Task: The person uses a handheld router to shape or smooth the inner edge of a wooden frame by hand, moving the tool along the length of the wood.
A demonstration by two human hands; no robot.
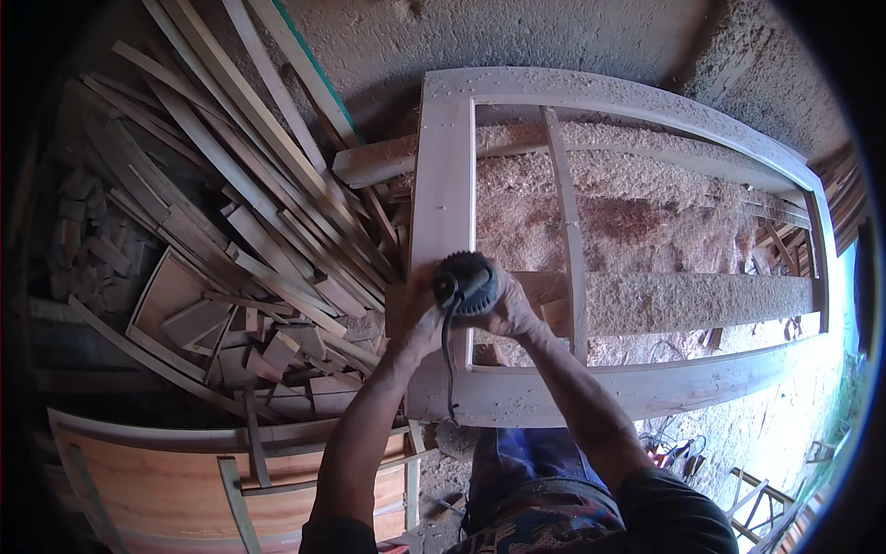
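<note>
A dark, round-topped corded router (pixel 477 294) stands on the left rail of a large pale wooden frame (pixel 443 175), by the rail's inner edge. My left hand (pixel 424 309) is wrapped around its left side, and my right hand (pixel 510 309) grips it from the right. Both sets of fingers are partly hidden by the tool's body. From its top a black power cord (pixel 449 360) drops across the near rail. Where the tool meets the wood cannot be seen. Pale shavings dot the frame, and a thin wooden crossbar (pixel 565 212) spans its opening.
Beneath the frame, a plank (pixel 692 305) and the floor carry thick shavings. Long wood strips (pixel 268 138) lean at the left, above a pile of offcuts (pixel 277 355). A curved wooden panel (pixel 157 471) lies at the near left. A rough wall (pixel 572 46) rises behind.
</note>
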